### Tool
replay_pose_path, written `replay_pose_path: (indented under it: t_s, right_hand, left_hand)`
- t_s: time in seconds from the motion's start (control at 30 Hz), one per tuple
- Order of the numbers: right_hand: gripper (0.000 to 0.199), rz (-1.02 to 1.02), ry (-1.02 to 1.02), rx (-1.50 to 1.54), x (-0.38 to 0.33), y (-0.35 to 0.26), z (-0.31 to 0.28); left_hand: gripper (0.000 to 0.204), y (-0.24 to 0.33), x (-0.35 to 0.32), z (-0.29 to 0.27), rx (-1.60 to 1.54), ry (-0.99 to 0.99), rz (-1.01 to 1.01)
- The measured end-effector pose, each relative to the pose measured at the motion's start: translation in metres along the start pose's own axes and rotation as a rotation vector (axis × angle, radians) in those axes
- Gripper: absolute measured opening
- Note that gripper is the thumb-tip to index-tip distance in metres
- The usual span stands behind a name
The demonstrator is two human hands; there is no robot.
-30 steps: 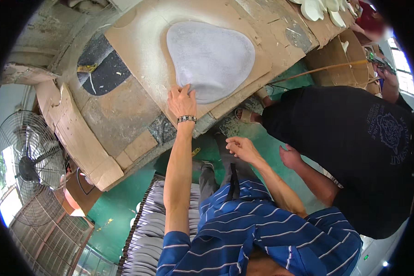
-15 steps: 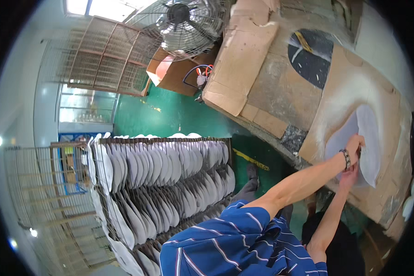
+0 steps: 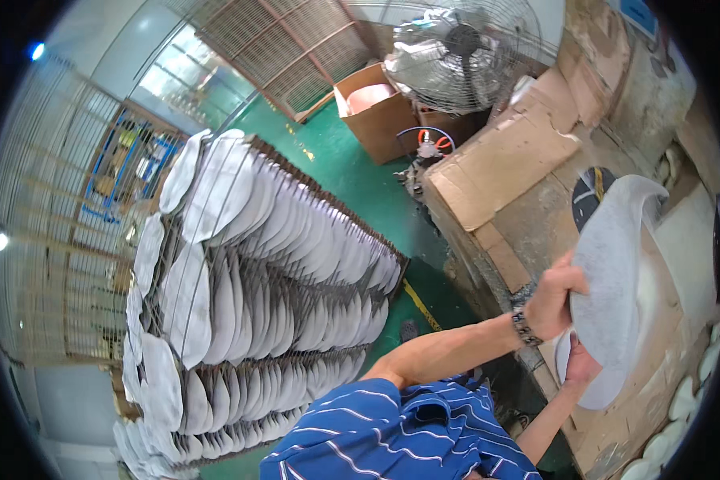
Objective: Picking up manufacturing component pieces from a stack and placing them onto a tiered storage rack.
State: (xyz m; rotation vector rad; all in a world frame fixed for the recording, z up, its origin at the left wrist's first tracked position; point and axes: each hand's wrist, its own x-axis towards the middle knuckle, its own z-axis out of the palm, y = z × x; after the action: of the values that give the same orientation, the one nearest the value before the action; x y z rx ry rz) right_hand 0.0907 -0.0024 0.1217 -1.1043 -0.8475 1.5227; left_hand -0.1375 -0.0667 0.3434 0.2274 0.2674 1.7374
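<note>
A thin, white-grey teardrop-shaped sheet (image 3: 616, 272) is lifted off the cardboard-covered workbench (image 3: 504, 168) and stands tilted on edge. My left hand (image 3: 554, 302), with a beaded bracelet at the wrist, grips the sheet's near edge. My right hand (image 3: 580, 364) holds the sheet's lower part from underneath, with only part of that hand showing. My blue striped shirt fills the bottom of the view.
A tall wire rack (image 3: 248, 288) packed with several rows of similar white sheets stands at left on the green floor. A metal pedestal fan (image 3: 464, 52) and an open cardboard box (image 3: 376, 112) sit behind the bench. White pieces lie along the lower right rim.
The sheet lay flat on the bench under my left hand; now both hands hold it raised and tilted. The view has swung left toward the rack.
</note>
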Motion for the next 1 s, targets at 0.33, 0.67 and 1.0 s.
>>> replay_pose_path:
  t_s: [0.33,0.67,1.0]
  right_hand:
    - [0.060,0.369,-0.398,0.595,-0.102,-0.130,0.216]
    - [0.045,0.493,-1.223,0.236,-0.215,-0.145,0.464]
    - [0.030,0.511,-1.831,0.253,-0.447,-0.123,0.729]
  left_hand:
    - [0.057,0.164,-0.186,0.021,-0.052,0.044,0.384]
    - [0.039,0.299,-0.380,0.048,0.155,0.116,1.049]
    - [0.053,0.394,-0.551,0.091,0.665,0.726,1.931]
